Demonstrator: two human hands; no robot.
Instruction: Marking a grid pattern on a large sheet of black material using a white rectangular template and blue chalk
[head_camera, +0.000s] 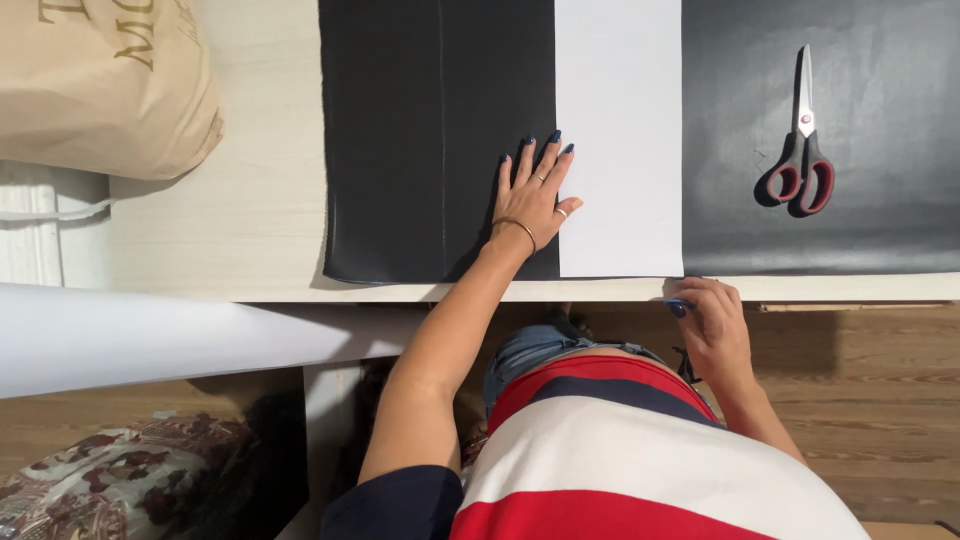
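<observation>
Hands at a work surface, seen from above. Left hand (533, 192), centre of the frame, lies flat with fingers spread, palm down across the seam where a white paper strip (620, 130) overlaps a black sheet (430, 130); nothing is gripped, and the open, pressing posture appears to serve to pin both layers so that they cannot slide against each other. Right hand (712, 325), lower right of centre, sits at the near edge of the table (250, 220), just beside the lower right corner of the white strip; its fingers are curled and a small blue object shows at the fingertips, though whether that is a marking tool or only a painted nail cannot be told, nor how firmly the hand is closed. The white strip runs from the top of the frame down to the table edge, its long sides parallel to a faint pale line on the black sheet, which suggests alignment by eye. Scissors (800, 165) with red and grey handles lie closed at the upper right on the dark material, well apart from both hands. A beige bag (100, 80) occupies the upper left corner, a large white roll (150, 335) crosses the left side below the table, and patterned fabric (110, 470) lies at the lower left on a wooden floor (880, 400).
</observation>
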